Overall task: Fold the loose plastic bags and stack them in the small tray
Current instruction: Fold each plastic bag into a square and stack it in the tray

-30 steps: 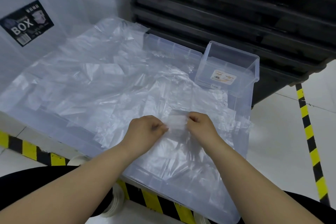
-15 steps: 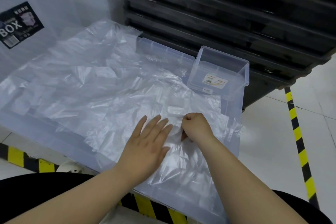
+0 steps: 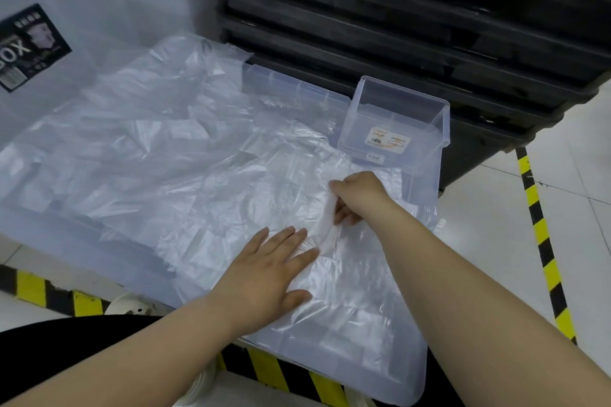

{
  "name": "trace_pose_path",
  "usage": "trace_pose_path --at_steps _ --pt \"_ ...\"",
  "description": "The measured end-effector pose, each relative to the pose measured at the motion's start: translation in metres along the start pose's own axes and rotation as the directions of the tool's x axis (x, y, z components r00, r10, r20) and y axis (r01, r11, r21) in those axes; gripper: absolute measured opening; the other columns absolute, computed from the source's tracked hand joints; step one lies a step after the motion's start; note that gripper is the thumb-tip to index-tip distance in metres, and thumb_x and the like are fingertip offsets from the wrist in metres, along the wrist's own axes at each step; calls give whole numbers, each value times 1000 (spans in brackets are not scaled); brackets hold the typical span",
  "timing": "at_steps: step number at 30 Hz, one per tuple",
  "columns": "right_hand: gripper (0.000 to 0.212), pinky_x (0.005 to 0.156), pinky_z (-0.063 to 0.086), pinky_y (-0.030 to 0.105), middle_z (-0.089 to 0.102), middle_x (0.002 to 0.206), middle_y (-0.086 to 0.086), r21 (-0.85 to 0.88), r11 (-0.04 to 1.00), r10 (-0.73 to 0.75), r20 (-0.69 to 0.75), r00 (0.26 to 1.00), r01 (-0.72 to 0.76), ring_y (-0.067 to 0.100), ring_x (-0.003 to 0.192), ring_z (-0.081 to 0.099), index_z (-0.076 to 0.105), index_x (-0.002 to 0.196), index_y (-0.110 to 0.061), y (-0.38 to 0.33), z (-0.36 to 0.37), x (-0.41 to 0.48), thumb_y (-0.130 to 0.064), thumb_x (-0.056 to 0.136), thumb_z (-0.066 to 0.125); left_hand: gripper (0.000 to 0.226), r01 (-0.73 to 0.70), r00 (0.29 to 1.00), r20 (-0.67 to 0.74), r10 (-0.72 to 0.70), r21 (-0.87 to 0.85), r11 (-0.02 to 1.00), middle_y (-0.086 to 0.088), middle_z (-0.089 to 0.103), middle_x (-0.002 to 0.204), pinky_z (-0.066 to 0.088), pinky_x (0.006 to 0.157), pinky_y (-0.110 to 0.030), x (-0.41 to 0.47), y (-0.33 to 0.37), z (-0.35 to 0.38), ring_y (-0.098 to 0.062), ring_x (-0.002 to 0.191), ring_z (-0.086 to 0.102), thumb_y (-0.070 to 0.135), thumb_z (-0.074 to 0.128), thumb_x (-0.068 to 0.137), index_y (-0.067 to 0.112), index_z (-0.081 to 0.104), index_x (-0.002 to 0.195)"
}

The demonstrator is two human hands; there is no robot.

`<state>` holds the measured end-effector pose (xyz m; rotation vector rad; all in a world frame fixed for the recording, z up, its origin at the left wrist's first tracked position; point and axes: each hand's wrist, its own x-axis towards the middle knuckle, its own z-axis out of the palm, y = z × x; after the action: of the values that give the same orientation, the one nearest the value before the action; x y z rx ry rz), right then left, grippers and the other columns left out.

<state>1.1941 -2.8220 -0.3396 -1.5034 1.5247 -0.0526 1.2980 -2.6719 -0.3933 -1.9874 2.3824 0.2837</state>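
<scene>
A spread of loose clear plastic bags (image 3: pixel 158 155) covers the big translucent lid (image 3: pixel 380 377) in front of me. My right hand (image 3: pixel 358 196) pinches a small folded plastic bag (image 3: pixel 325 218) and holds it a little above the pile. Just left of it, my left hand (image 3: pixel 271 271) lies flat with straight fingers on the bags beneath. The small clear tray (image 3: pixel 393 119) stands at the lid's far right corner, just beyond my right hand, with a label on its bottom.
A stack of black crates (image 3: pixel 413 20) rises behind the tray. A large translucent storage box with a black "BOX" label (image 3: pixel 29 46) stands at the left. Yellow-black floor tape (image 3: pixel 542 241) runs along the right and under the lid. White floor lies to the right.
My left hand let go of the folded bag, opened flat and slid down onto the pile. My right hand has lifted the folded bag off the pile and turned it on edge.
</scene>
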Motion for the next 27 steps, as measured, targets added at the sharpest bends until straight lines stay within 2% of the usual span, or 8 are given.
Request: trace_pose_path --at_steps 5,8,10,12,14,15,24,27 --pt "27 41 41 18 62 66 7 348 935 48 73 996 -71 12 40 58 52 77 -8 6 -13 -8 -25 96 46 56 -11 1000 11 11 25 1000 0 66 115 40 95 -36 2 0 1 -14 105 64 57 28 75 34 68 107" --pt "24 43 36 20 65 70 3 211 972 70 159 985 -104 13 46 51 53 82 -10 16 -17 -23 -29 95 48 58 7 997 79 -8 10 1000 0 66 114 50 88 -33 1 0 0 -14 105 64 57 25 81 31 68 109" --pt "21 42 33 19 64 71 1 145 983 76 220 973 -110 12 44 46 53 83 -10 22 -14 -30 -28 93 52 69 46 995 94 -45 -5 999 -2 63 120 43 96 -31 1 3 -5 -13 112 59 57 10 91 23 65 115" --pt "18 40 32 18 63 73 0 76 994 62 256 965 -84 11 43 45 53 83 -12 26 -9 -34 -27 92 56 94 53 993 108 -53 5 999 -7 31 147 11 109 -28 3 4 -8 -9 134 24 68 -15 80 15 36 139" --pt "16 38 31 17 61 69 -2 4 1000 27 226 974 -28 9 41 45 52 78 -15 30 -3 -34 -24 89 60 114 26 993 112 -24 -22 999 5 -22 145 -23 102 -24 1 3 -5 -5 128 -22 78 -33 48 19 -12 143" --pt "17 37 31 16 59 67 -2 -19 1000 11 198 980 -7 9 41 44 51 76 -16 31 0 -33 -22 87 62 117 36 987 156 -29 -43 998 9 -30 142 -28 99 -25 0 4 -8 -4 122 -31 78 -32 41 22 -19 142" --pt "16 45 36 20 60 57 -4 -107 993 -42 57 997 48 7 34 40 49 72 -15 40 -4 -31 -6 83 58 105 64 982 183 -43 -114 991 10 -36 131 -25 101 -27 2 2 -6 -5 120 -36 67 -18 49 26 -16 145" --pt "3 61 40 24 59 74 -5 -277 942 -224 -95 970 190 13 64 55 53 88 -15 42 -3 -33 -16 90 51 113 51 985 170 -27 -140 989 10 -37 131 -26 101 -26 1 1 -8 -6 119 -38 83 -27 38 29 -24 138"
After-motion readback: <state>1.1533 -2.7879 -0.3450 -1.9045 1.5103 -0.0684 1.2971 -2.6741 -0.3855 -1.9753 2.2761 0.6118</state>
